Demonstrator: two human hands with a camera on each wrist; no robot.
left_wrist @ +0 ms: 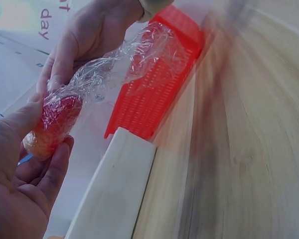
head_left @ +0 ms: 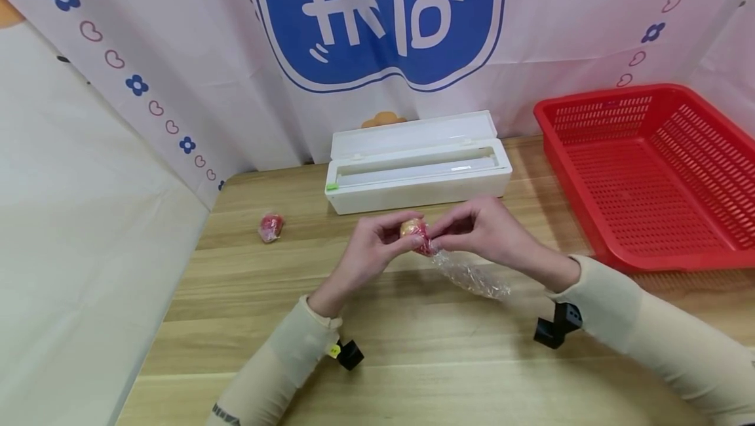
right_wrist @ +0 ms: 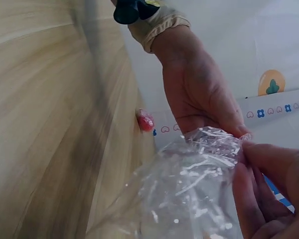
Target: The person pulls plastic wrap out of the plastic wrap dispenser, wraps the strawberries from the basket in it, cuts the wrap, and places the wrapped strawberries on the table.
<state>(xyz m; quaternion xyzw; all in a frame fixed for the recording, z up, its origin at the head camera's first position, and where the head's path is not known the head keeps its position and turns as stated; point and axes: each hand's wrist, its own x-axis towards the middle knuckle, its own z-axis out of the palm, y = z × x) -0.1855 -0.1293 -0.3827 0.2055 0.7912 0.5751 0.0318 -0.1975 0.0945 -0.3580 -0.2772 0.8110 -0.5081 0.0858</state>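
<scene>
My left hand [head_left: 371, 246] grips a small red-and-yellow fruit [left_wrist: 54, 124] between thumb and fingers, above the wooden table. Clear cling film [left_wrist: 102, 74] wraps the fruit, and a loose length of it trails off to the right in the head view. At the fruit's red end, my right hand [head_left: 489, 232] pinches the gathered film with thumb and fingertips. In the right wrist view the film [right_wrist: 189, 184] spreads wide in front and hides the fruit. Another red fruit [head_left: 271, 227], also in film, lies apart on the table's left side.
A white cling film box [head_left: 419, 187] with its lid raised stands at the table's back, a roll inside. To the right is a red plastic basket [head_left: 666, 196]. A printed white curtain [head_left: 236, 85] hangs behind the wooden table [head_left: 413, 373].
</scene>
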